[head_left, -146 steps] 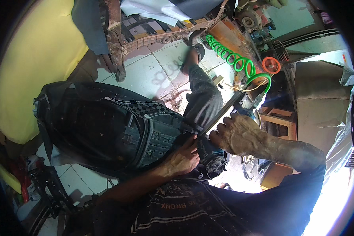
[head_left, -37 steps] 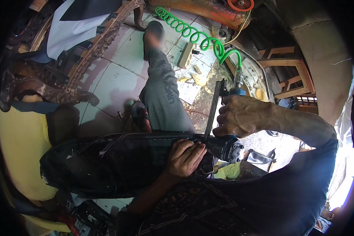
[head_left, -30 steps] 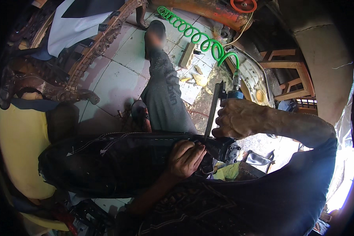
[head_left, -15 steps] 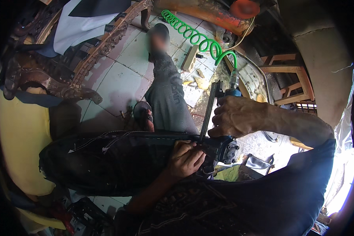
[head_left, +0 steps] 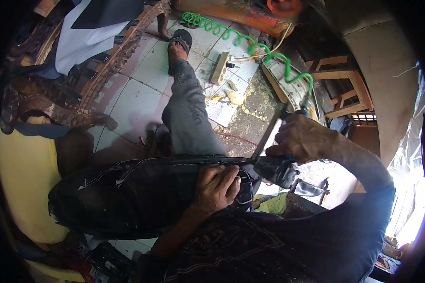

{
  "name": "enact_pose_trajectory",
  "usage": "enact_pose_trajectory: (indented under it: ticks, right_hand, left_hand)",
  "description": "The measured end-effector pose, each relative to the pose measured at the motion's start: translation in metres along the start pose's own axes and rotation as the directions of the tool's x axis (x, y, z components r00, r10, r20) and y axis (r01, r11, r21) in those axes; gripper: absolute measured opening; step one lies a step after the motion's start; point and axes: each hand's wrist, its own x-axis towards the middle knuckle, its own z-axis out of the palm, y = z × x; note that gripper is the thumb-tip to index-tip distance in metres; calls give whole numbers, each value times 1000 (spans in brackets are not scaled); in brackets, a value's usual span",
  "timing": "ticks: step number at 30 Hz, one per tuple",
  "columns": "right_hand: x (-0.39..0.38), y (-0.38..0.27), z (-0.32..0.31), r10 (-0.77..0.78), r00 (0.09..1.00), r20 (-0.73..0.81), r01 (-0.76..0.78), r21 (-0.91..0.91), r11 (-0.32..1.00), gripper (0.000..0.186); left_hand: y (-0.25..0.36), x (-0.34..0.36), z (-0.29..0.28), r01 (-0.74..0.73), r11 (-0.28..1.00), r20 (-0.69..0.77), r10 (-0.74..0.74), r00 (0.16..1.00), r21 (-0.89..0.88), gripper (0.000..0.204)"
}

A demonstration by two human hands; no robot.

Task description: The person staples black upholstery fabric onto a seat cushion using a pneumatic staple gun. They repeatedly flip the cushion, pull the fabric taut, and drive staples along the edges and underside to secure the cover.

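Observation:
Across my lap lies a long, padded black seat (head_left: 113, 203) with pale stitching, like a motorcycle seat. My left hand (head_left: 217, 187) is closed at its far edge near the right end, fingers bent and pressed on the black cover. My right hand (head_left: 302, 137) grips the handle of a pneumatic staple gun (head_left: 277, 172), just right of the left hand. The gun is tilted, its head close to the seat's right end; whether it touches cannot be made out. A coiled green air hose (head_left: 288, 70) runs to the gun's handle.
A carved wooden furniture frame (head_left: 113, 70) stands at the left, above yellow foam (head_left: 26, 179). On the tiled floor lie a power strip (head_left: 219, 68) and foam scraps (head_left: 234, 97). An orange tank (head_left: 231, 16) is at the back, a wooden stool frame (head_left: 347, 89) at the right.
The staple gun, in my right hand, has swung right and up, away from my left hand. My left hand has shifted slightly, its back now turned up more. The hose has stretched rightward.

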Motion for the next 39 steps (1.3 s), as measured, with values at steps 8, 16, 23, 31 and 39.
enact_pose_trajectory:
  ticks: [8, 16, 23, 31, 39]
  right_hand:
    - [-72, -14, 60, 281, 955, -96, -263, 163, 951, 43]
    - [-74, -20, 71, 318, 945, -73, -301, 179, 937, 47]
    - [-48, -14, 73, 203, 975, -91, -188, 148, 971, 46]
    - [-17, -12, 73, 127, 988, -91, -122, 58, 991, 24]
    - [-31, -21, 76, 154, 978, -144, -152, 28, 988, 23]
  left_hand:
    - [19, 49, -21, -41, 998, 426, 53, 903, -38, 45]
    - [33, 40, 7, -163, 987, 564, 139, 814, -7, 66]
    - [23, 23, 25, -204, 976, 376, 217, 901, -75, 44]
    - [13, 18, 28, -241, 961, 293, 272, 917, -137, 43]
    - [19, 23, 28, -232, 964, 266, 260, 928, -134, 39]
